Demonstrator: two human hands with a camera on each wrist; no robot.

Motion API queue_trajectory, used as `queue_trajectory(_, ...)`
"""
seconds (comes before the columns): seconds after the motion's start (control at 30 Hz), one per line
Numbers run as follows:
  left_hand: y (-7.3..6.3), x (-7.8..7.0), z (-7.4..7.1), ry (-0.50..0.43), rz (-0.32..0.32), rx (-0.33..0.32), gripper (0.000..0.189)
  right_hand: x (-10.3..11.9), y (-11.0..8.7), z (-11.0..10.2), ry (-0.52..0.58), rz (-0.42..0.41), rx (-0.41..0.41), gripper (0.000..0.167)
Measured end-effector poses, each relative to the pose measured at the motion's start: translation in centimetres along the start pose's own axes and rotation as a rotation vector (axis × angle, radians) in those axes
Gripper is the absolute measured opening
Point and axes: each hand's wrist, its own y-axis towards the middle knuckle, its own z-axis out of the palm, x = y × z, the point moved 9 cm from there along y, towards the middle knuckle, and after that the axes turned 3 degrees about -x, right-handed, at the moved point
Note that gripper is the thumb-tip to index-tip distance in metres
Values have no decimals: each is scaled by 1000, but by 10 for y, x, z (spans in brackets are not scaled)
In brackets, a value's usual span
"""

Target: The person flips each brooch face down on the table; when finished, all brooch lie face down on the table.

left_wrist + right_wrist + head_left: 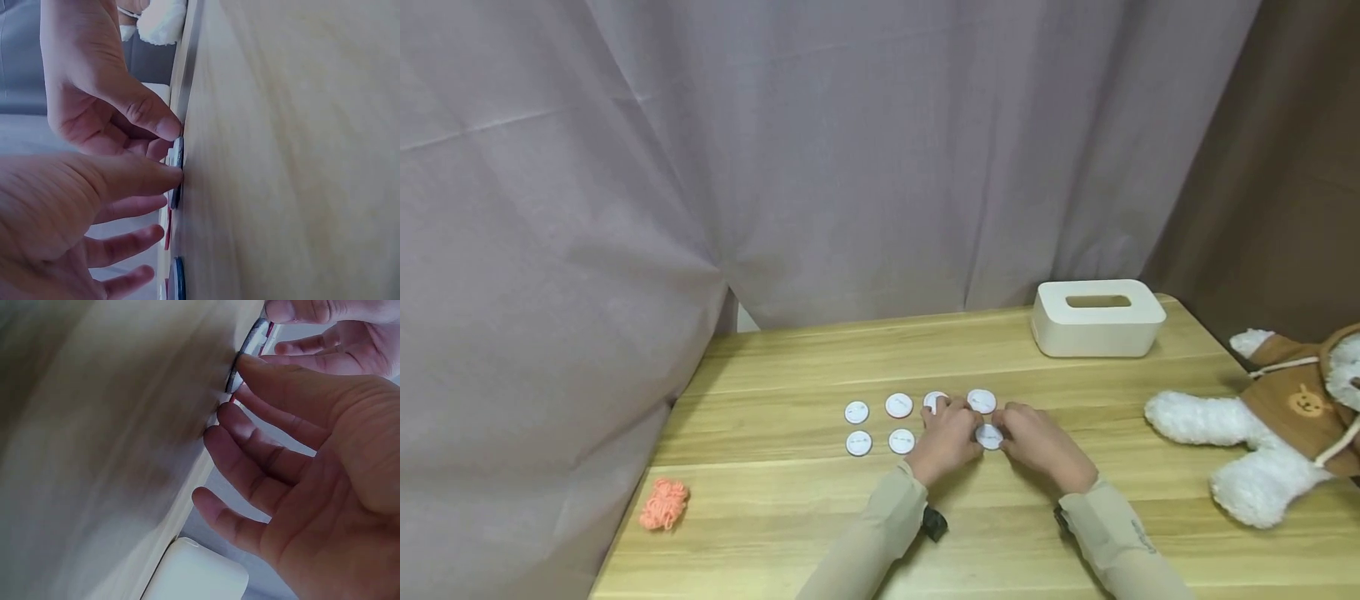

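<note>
A round badge [989, 437] with a white back lies at the near right of two rows of such badges. My left hand [950, 440] pinches its left edge, thumb at the near side. My right hand [1036, 442] holds the opposite edge between thumb and fingers. In the left wrist view the badge [177, 172] shows edge-on, dark-rimmed, right at the wood, with both thumbs on it. Behind it is another white badge [981, 401]. The left fingers partly cover a third badge [934, 400] in the far row.
More white-backed badges [859, 442] lie to the left. A white tissue box [1097, 337] stands at the back right of the wooden table [760, 517]. Coral yarn [664, 503] lies near the left edge; a white plush toy [1270, 442] in brown clothing is at right.
</note>
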Motion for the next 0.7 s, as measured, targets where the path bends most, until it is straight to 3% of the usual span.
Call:
queue_trajectory(0.3, -1, 11, -3, -35, -31, 17, 17, -4, 12, -5, 4, 32, 42, 11)
queue_trajectory(0.53, 0, 26, -12, -98, -83, 16, 44, -2, 22, -15, -89, 16, 4, 28)
queue_trajectory(0.7, -1, 39, -18, -78, -110, 17, 55, 2, 28, -13, -129, 30, 8, 42)
